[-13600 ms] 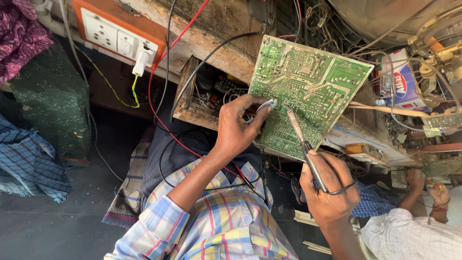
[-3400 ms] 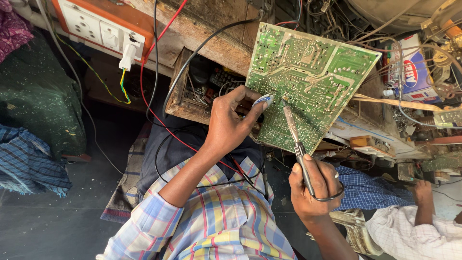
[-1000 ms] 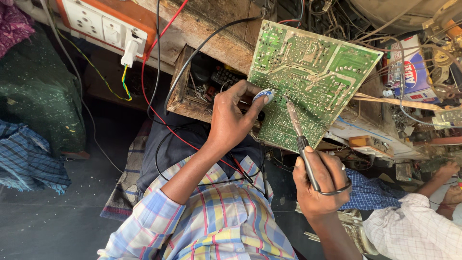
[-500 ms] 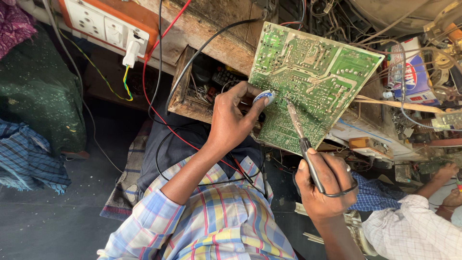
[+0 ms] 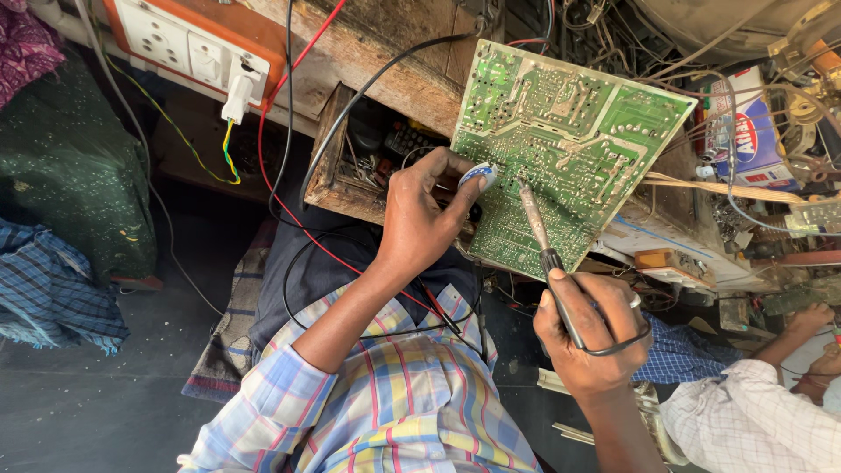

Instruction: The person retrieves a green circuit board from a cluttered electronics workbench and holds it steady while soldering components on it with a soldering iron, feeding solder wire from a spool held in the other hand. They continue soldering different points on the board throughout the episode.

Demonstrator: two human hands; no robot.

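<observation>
One wooden box (image 5: 350, 166) holds dark parts.

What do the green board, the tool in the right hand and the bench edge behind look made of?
Circuit board: looks like glossy green laminate with pale metal traces and solder dots.
Soldering iron in the right hand: dull grey metal shaft, dark handle, probably plastic.
Bench edge: rough, worn brown wood with visible grain.

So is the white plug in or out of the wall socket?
In. The white plug sits in the socket panel, its yellow-green wire hanging below.
</observation>
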